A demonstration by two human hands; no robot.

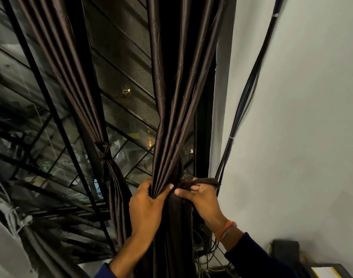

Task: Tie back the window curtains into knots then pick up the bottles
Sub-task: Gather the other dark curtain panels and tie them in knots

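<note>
Both hands' grips clutch one of two curtains: left hand (146, 205) bunching curtain (171, 117), right hand (199, 197) pinching tieback (203, 180).

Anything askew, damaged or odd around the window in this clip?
Nothing damaged. The left curtain is already tied; both hands gather the right curtain, the right hand holding a tie strip. Only untidy spot: loose wires tangled below the window beside the wall.
</note>
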